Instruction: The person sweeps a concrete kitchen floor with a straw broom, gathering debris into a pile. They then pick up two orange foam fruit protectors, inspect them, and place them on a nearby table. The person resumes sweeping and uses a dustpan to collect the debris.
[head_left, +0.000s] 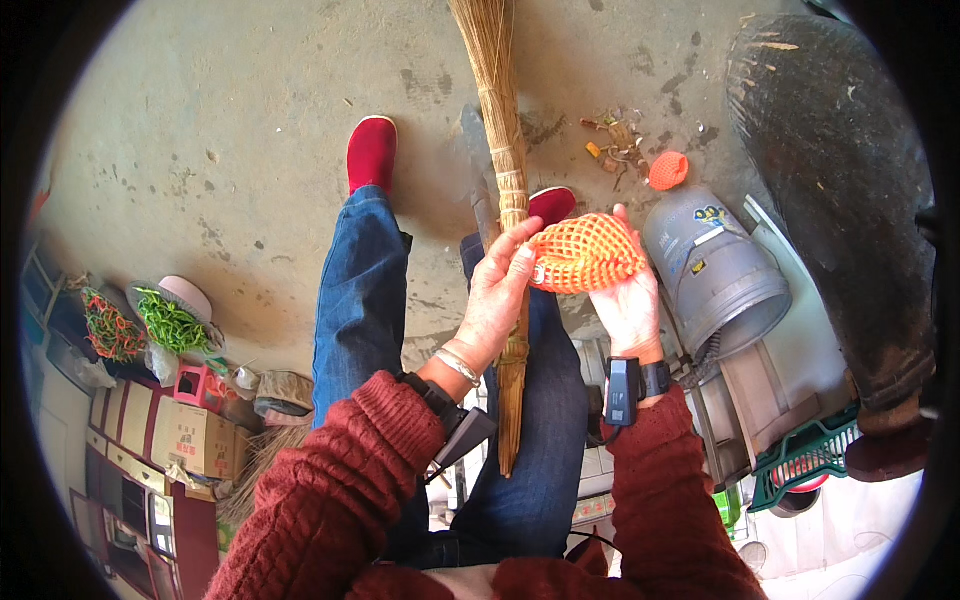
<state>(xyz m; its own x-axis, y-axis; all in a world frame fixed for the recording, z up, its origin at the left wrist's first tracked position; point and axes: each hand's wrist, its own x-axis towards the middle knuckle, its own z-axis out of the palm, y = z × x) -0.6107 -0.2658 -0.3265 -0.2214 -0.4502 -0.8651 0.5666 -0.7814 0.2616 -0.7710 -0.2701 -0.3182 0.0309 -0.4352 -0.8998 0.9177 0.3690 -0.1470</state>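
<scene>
An orange foam fruit net (585, 253) is between my two hands, above the right thigh. My left hand (495, 289) pinches its left end between thumb and fingers, near a small pale sticker. From below and the right, my right hand (630, 304) supports the net, with its fingertips behind the mesh. Whether anything is inside the net, I cannot tell. A straw broom (499, 112) passes behind my left hand, its handle along my right leg and its bristles pointing away. On the floor ahead lies another orange foam net (668, 171).
Small debris (619, 146) is scattered beside the floor net. A grey plastic bucket (712, 255) and a large dark object (832, 187) stand at right, near a green basket (806, 457). Green peppers (174, 321), red-green peppers (112, 326) and a cardboard box (196, 439) are at left.
</scene>
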